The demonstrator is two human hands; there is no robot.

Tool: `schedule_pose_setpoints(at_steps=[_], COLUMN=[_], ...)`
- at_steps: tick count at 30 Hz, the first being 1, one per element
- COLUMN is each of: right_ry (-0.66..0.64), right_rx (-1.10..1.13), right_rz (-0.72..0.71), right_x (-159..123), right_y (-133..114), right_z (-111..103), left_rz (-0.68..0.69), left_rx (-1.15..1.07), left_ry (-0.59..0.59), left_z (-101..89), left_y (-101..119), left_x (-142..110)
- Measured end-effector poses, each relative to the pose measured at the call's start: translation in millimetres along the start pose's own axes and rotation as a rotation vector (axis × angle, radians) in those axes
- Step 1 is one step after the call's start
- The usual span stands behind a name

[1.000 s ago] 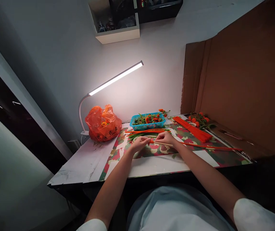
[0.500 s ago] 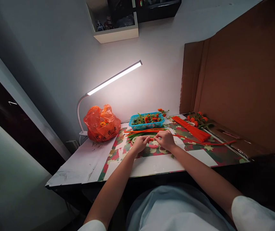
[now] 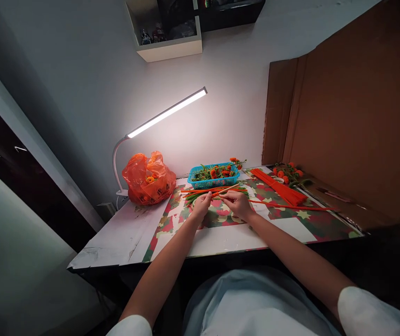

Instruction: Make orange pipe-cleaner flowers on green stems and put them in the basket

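Observation:
Over the table my left hand (image 3: pixel 202 206) is closed in a pinch on an orange pipe cleaner (image 3: pixel 291 206), near a short wound part of it. This winding goes round a thin light stick (image 3: pixel 231 187) that slants up to the right. My right hand (image 3: pixel 238 204) is closed close beside it, fingers pinching the same pipe cleaner, whose long tail runs off to the right. Just behind the hands lie green and orange pipe cleaners (image 3: pixel 193 198) in a loose bunch. My fingers partly hide the winding.
A blue basket (image 3: pixel 214 184) of orange flowers stands behind the bunch. To its left are an orange plastic bag (image 3: pixel 149 182) and a lit desk lamp (image 3: pixel 168 112). More orange pipe cleaners (image 3: pixel 280 187) and flowers (image 3: pixel 287 173) lie right, by a cardboard panel (image 3: pixel 347 116).
The light stick now shows between my hands, slanting up. My right hand has shifted slightly left and lower, and the pipe cleaner's tail has moved with it.

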State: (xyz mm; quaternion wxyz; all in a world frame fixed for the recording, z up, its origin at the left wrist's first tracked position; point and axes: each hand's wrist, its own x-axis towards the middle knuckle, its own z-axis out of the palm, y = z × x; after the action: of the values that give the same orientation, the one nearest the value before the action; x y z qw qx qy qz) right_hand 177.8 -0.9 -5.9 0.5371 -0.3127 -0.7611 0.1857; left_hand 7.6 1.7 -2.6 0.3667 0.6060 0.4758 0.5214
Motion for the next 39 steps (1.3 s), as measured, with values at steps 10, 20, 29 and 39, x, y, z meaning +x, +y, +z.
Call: schedule_pose_setpoints(at_steps=[10, 20, 29, 39], right_ry=[-0.322, -0.209, -0.327, -0.118], right_rx=[0.385, 0.269, 0.136, -0.242], right_rz=[0.346, 0.471, 0.347, 0.014], right_x=[7.5, 14.2, 10.9, 3.0], right_y=[0.6, -2.6, 9.9, 11.2], right_z=[-14.3, -25.4, -21.8, -13.2], left_rz=[0.06, 0.056, 0.113, 0.136], left_rx=[-0.021, 0.325, 0.54, 0.608], left_ry=[-0.41, -0.46, -0.504, -0.403], left_z=[-11.1, -25.0, -26.7, -17.9], left_y=[13.6, 25.2, 13.7, 11.1], left_x=[-6.2, -7.7, -4.7, -6.6])
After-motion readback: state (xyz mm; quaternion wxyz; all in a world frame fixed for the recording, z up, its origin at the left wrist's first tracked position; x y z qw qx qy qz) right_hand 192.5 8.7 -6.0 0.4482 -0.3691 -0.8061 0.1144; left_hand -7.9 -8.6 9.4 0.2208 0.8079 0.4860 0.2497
